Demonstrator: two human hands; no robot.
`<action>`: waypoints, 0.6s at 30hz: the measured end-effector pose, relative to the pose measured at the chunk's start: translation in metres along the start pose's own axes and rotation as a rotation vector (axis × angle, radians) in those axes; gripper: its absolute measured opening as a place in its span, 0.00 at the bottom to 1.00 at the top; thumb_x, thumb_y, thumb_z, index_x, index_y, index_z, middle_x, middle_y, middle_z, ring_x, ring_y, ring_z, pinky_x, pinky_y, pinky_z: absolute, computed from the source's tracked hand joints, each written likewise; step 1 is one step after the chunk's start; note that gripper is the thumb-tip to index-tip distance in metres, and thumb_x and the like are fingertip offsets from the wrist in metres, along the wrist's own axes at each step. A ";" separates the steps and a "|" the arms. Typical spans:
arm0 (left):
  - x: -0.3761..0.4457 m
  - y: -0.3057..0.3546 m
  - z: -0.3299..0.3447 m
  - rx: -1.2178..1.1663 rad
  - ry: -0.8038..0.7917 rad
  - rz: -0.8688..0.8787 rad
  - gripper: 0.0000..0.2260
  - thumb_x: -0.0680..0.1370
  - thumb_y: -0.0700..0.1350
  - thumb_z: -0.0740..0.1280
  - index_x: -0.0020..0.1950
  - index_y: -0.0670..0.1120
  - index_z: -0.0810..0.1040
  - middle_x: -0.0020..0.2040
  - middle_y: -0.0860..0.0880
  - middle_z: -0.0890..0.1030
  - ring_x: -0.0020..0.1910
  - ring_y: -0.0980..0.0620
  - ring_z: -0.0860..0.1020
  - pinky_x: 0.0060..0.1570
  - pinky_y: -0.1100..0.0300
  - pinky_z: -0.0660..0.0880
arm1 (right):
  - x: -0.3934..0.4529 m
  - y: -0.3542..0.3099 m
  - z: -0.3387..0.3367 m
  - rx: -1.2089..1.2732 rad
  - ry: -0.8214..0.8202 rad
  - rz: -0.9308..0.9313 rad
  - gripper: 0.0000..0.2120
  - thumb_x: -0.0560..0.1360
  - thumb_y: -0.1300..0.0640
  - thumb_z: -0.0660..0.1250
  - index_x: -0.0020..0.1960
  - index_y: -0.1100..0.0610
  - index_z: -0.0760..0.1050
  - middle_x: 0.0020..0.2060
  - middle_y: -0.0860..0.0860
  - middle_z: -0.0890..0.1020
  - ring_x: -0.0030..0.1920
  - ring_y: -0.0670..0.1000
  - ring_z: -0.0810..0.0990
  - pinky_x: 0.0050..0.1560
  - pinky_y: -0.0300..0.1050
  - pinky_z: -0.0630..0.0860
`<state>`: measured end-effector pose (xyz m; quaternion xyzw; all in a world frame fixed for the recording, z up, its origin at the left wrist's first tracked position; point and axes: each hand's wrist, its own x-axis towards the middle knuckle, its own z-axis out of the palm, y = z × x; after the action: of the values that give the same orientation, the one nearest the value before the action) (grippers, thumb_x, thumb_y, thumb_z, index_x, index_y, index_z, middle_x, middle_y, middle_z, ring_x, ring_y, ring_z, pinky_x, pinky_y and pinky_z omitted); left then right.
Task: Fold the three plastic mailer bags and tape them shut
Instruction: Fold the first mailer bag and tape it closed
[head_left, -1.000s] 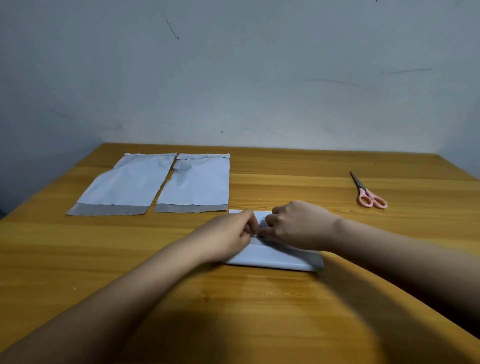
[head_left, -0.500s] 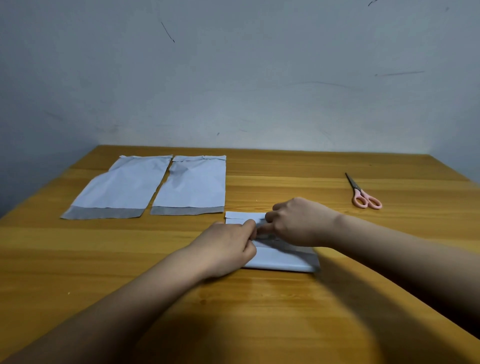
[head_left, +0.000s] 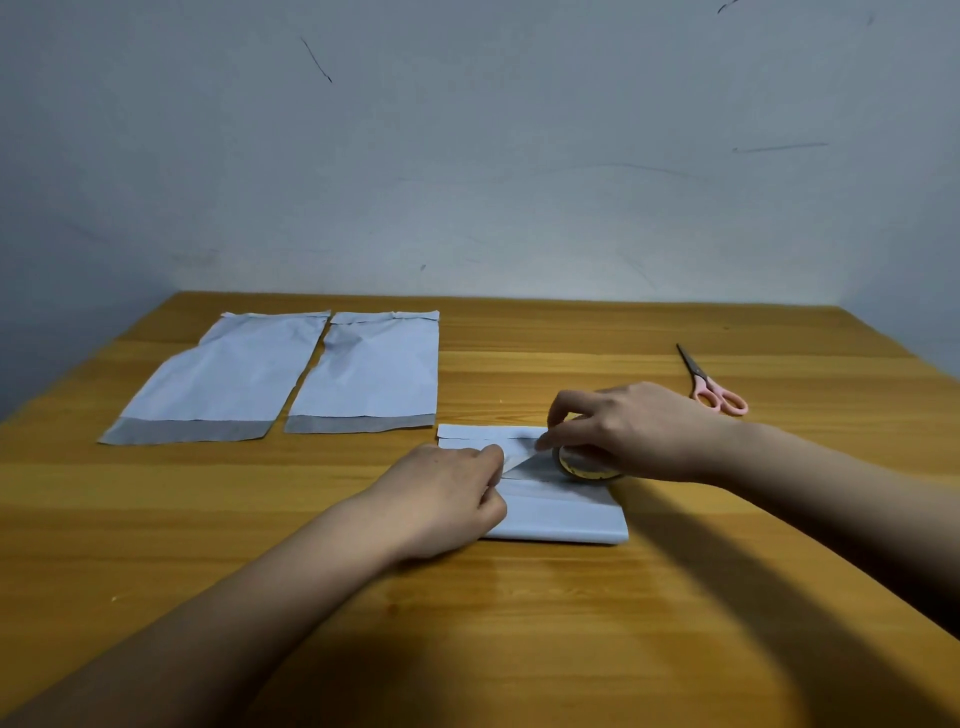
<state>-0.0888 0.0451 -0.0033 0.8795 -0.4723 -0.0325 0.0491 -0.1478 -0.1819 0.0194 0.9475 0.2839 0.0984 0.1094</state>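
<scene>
The folded bag (head_left: 556, 512) lay on the table (head_left: 519, 623) at about 6 o'clock from the two flat bags, near the middle of the wood. The left hand (head_left: 447, 499) rested on its 9 o'clock end, fingers curled, thumb and forefinger pinching the free end of a clear tape strip (head_left: 524, 460). That strip ran toward 3 o'clock to the tape roll (head_left: 587, 467), which the right hand (head_left: 628, 431) gripped from above — fingers curved round it, the roll touching the bag's top face.

Two unfolded bags lay flat at 10 o'clock from the hands: the left bag (head_left: 218, 379) and the middle bag (head_left: 374, 374), side by side and nearly touching along their long edges, each with a grey band on its near end.

Pink-handled scissors (head_left: 714, 387) lay at 2 o'clock from the right hand, blades closed and pointing away — well apart from the bags.
</scene>
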 end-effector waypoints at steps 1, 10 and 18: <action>0.000 -0.001 0.000 -0.005 -0.002 0.002 0.09 0.79 0.48 0.53 0.55 0.49 0.69 0.49 0.50 0.79 0.46 0.47 0.74 0.44 0.55 0.68 | -0.002 0.001 0.000 -0.008 -0.002 -0.004 0.12 0.77 0.53 0.65 0.59 0.47 0.78 0.50 0.49 0.79 0.32 0.50 0.78 0.26 0.39 0.63; 0.002 -0.001 0.001 -0.020 0.001 -0.006 0.08 0.78 0.48 0.53 0.53 0.49 0.68 0.47 0.51 0.79 0.45 0.47 0.74 0.43 0.54 0.70 | -0.018 0.007 -0.004 -0.011 -0.013 0.115 0.13 0.81 0.50 0.55 0.64 0.48 0.69 0.54 0.47 0.77 0.42 0.52 0.79 0.33 0.45 0.71; 0.006 0.004 0.003 0.075 0.024 0.020 0.15 0.79 0.50 0.53 0.62 0.49 0.72 0.57 0.50 0.77 0.52 0.46 0.75 0.50 0.55 0.70 | -0.038 0.011 -0.007 -0.181 0.020 0.031 0.06 0.77 0.56 0.63 0.50 0.50 0.78 0.43 0.50 0.78 0.29 0.51 0.76 0.26 0.40 0.55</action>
<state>-0.0896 0.0376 -0.0063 0.8763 -0.4813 -0.0039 0.0221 -0.1748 -0.2116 0.0244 0.9370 0.2603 0.1347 0.1901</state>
